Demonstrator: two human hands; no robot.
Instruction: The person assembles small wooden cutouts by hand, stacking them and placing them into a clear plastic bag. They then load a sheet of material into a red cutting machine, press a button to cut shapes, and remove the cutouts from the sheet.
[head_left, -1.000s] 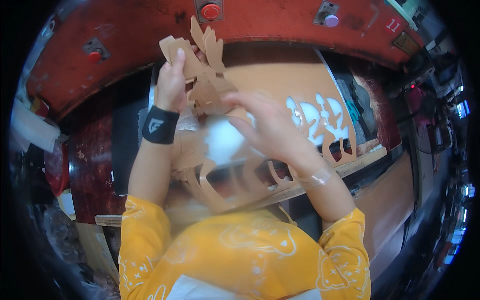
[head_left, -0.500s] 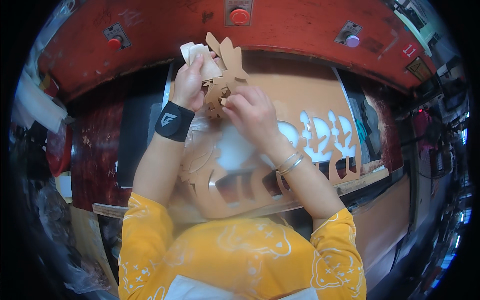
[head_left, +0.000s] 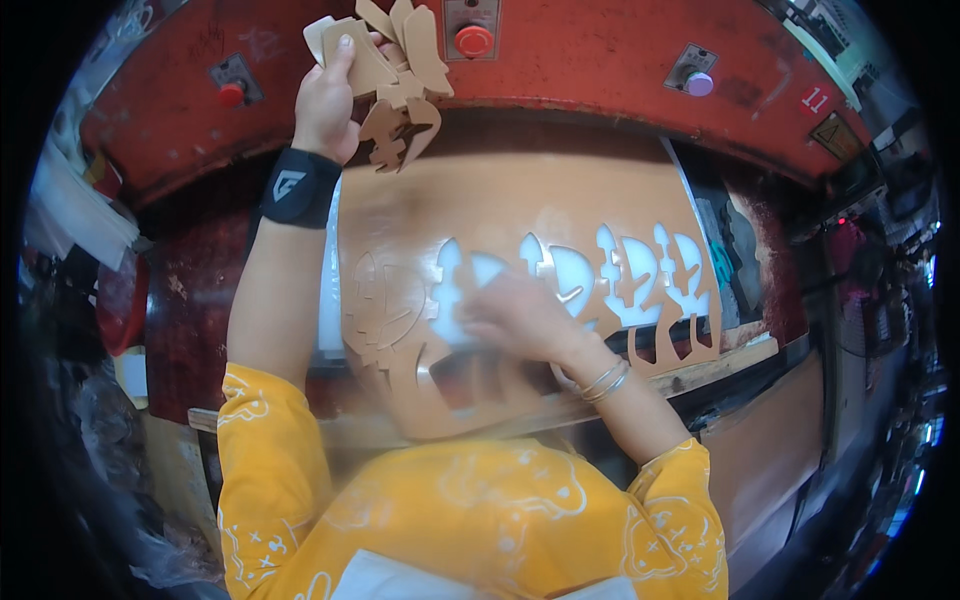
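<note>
My left hand is raised at the upper left, closed around a bundle of tan, leather-like cut pieces. The pieces fan out above and hang below the fingers; the thumb presses on a flat one. Lower down, my right hand is over a large tan sheet, and motion blur hides its fingers. Through the sheet's cut-out openings a white surface shows. At the sheet's left, cut outlines still have their material inside them.
A red machine front runs along the far side, with a red button in the middle, another red button at left and a pale purple one at right. A wooden strip edges the near side.
My left hand has moved up and left with the bundle. My right hand has come away from the bundle and down to the sheet, baring more openings.
</note>
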